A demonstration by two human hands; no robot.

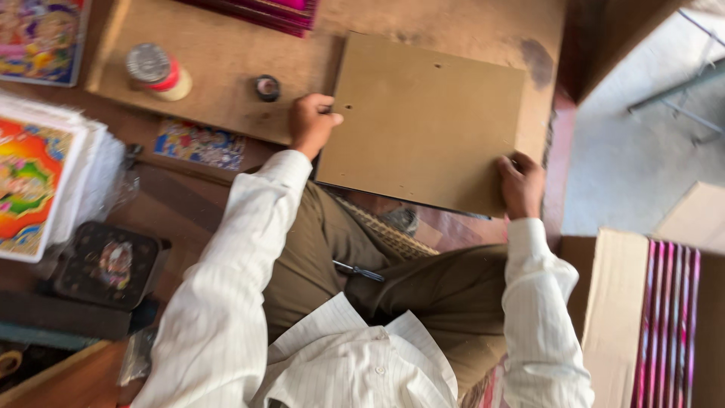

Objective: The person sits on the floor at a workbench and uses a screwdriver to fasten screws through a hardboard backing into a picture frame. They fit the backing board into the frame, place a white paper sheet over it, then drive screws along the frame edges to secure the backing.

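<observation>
Both hands gripped the brown board (pixel 423 125); left hand (pixel 311 121) clamped its near-left edge, right hand (pixel 521 183) its near-right corner; board lay flat ahead on the counter (pixel 226 53), long axis running left-right between them.

Bare worktop (pixel 226 57) (left) — tape roll (pixel 156 70), small tin (pixel 266 88)

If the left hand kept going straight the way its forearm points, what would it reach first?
The left hand grips the left edge of the brown board and points up the picture. Straight on lies bare work board, then probably the stack of magenta frames at the top edge; the small black round thing sits slightly left of that line.
</observation>
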